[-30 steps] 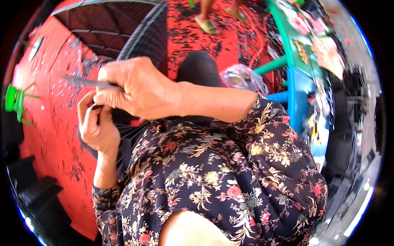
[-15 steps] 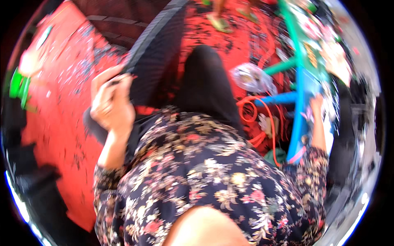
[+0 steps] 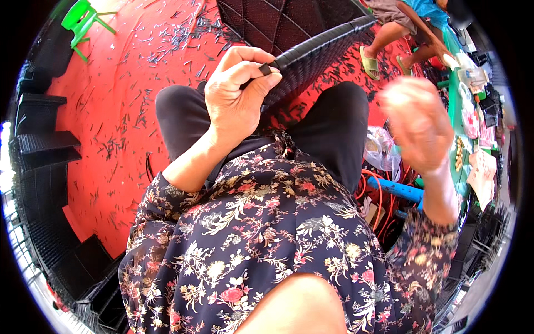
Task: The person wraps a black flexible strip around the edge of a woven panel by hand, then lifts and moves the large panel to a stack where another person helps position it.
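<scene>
My left hand (image 3: 236, 92) is closed at the near corner of a large black woven piece (image 3: 320, 58) with a strip-wrapped rim. Between its thumb and fingers shows the end of a flat black strip (image 3: 265, 69). The woven piece slants away from me above my knees, its inner side lined with a criss-cross of dark bands. Raised over the right side is my right hand (image 3: 417, 122), smeared by motion, so its fingers and anything in them cannot be made out. It is nearest to a green and blue table and a clear plastic bag (image 3: 382, 153).
Black strip scraps (image 3: 189, 36) litter the red floor (image 3: 105, 161). A green chair (image 3: 80, 22) stands at the far left, with black woven pieces (image 3: 41, 145) along that edge. At right, a green table (image 3: 457, 111) holds small goods; another person in sandals (image 3: 370, 64) sits beyond.
The view has swung, so the woven piece now appears further right. My right hand has lifted from the blue table end and come up. My left hand remains at the woven piece's corner.
</scene>
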A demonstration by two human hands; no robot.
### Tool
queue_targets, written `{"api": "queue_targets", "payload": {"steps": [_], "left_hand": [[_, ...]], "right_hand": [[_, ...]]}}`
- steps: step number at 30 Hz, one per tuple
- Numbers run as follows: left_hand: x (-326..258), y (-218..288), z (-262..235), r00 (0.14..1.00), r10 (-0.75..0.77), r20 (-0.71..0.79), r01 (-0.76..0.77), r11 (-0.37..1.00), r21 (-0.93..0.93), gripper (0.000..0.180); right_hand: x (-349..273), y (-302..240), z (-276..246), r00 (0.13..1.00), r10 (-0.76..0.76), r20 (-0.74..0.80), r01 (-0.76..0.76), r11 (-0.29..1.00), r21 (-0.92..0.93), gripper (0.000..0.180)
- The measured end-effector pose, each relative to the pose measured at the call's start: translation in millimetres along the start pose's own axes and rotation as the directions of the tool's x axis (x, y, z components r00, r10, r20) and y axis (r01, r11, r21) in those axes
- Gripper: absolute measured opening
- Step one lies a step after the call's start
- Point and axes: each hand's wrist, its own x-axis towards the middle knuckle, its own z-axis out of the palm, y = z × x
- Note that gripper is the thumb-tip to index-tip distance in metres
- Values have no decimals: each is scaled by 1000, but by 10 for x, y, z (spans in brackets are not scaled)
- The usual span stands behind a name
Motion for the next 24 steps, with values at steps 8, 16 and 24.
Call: {"api": "queue_targets", "payload": {"steps": [8, 16, 24], "left_hand": [[31, 102, 104, 992, -123, 19, 124, 981, -146, 8], [-17, 168, 109, 972, -207, -112, 196, 975, -103, 17], [-38, 315, 140, 929, -277, -245, 226, 950, -217, 24]], "right_hand": [[933, 446, 850, 726, -656, -206, 663, 747, -44, 16], [1050, 508, 742, 838, -542, 71, 532, 839, 116, 14], [1034, 346, 673, 917, -17, 399, -190, 859, 475, 8]]}}
